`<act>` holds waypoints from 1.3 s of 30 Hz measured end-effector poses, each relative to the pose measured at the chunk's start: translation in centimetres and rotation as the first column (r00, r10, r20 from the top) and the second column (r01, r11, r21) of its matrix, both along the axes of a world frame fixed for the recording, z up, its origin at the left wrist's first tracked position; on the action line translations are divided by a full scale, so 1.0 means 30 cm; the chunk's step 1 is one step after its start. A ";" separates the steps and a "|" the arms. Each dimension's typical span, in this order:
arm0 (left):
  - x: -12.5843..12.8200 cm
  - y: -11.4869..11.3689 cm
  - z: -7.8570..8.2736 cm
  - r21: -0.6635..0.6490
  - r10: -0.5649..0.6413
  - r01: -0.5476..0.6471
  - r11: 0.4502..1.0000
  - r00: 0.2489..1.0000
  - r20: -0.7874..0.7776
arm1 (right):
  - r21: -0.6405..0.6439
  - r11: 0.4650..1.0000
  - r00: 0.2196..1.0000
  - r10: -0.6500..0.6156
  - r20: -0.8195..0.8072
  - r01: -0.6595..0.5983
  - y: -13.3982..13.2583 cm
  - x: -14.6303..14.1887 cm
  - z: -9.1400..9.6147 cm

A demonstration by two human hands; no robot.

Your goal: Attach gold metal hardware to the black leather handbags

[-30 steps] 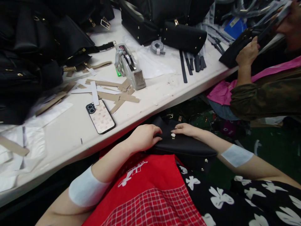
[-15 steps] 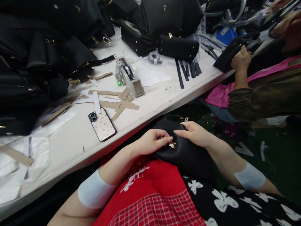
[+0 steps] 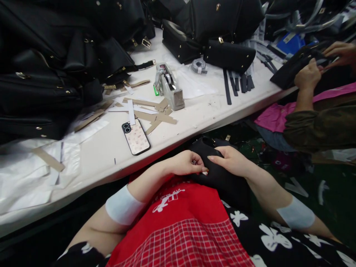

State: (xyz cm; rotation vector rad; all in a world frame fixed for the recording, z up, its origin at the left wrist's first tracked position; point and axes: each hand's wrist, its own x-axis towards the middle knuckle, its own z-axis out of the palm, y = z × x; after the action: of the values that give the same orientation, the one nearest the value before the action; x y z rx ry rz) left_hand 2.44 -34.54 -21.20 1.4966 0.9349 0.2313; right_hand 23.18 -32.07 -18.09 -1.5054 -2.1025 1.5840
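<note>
Below the table (image 3: 178,135), left hand (image 3: 185,163) has curled to pinch the clasp (image 3: 205,172) on the black bag (image 3: 222,183), right hand (image 3: 233,161) lying open.

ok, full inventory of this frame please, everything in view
piled bags: many, black with gold fittings, left and back of table
table: 1, white, ahead
phone: 1, pale patterned case, back up, near the table edge
tape dispenser: 1, grey, mid table
cardboard strips: several, tan, beside the dispenser
tape roll: 1, grey, behind the dispenser
straps: several, black, right part of table
plastic sheets: some, white, left part of table
co-worker's hands: 2, far right, on a black piece
black bag: 1, black, on the lap
apron: 1, red, on the lap
left hand: fingers curled, tips at the bag
right hand: laid on the bag
</note>
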 end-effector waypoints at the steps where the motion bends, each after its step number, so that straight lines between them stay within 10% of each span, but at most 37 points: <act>1: -0.006 0.000 -0.003 -0.010 0.001 -0.001 1.000 1.000 0.000 | 0.005 1.000 1.000 0.012 0.006 -0.012 -0.003 -0.008 0.003; 10: -0.058 -0.027 0.008 0.129 -0.016 0.007 0.992 0.998 0.067 | 0.068 0.994 0.994 0.078 0.079 -0.084 -0.012 -0.085 0.028; 16: -0.075 -0.047 0.072 0.481 -0.158 0.171 0.860 0.985 -0.069 | 0.128 0.982 0.983 0.119 0.139 -0.137 -0.019 -0.134 0.038; 25: -0.073 -0.048 0.096 0.562 -0.203 0.402 0.723 0.901 -0.383 | 0.113 0.982 0.980 0.135 0.144 -0.151 -0.032 -0.166 0.026; 39: -0.066 -0.097 0.074 0.717 -0.063 0.350 0.603 0.917 -0.395 | 0.044 0.994 0.990 0.095 0.099 -0.100 -0.042 -0.163 0.012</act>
State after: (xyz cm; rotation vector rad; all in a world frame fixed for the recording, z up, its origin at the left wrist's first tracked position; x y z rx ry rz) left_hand 0.45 -37.44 -18.99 2.5210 0.9539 0.2250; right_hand 18.28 -33.32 -17.73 -1.5151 -2.2831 1.5063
